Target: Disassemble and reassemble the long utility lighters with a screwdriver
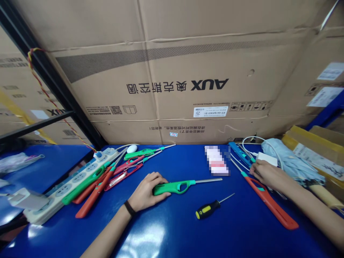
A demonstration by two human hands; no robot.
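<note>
My left hand (pixel 146 191) is closed round the handle end of a green long-nosed lighter (pixel 178 186) that lies flat on the blue table (pixel 172 233), its metal tube pointing right. My right hand (pixel 264 172) rests at the right with fingers curled over the nozzle end of an orange-red lighter (pixel 271 202) lying diagonally. A black-and-yellow screwdriver (pixel 211 208) lies between the hands, untouched.
A pile of green, orange and pink lighters (pixel 107 175) lies over a white power strip (pixel 67 184) at left. Blue lighters (pixel 242 154), a white charger with cable (pixel 267 157) and a folded pale umbrella (pixel 292 165) sit at right. A large cardboard box (pixel 172 71) walls the back.
</note>
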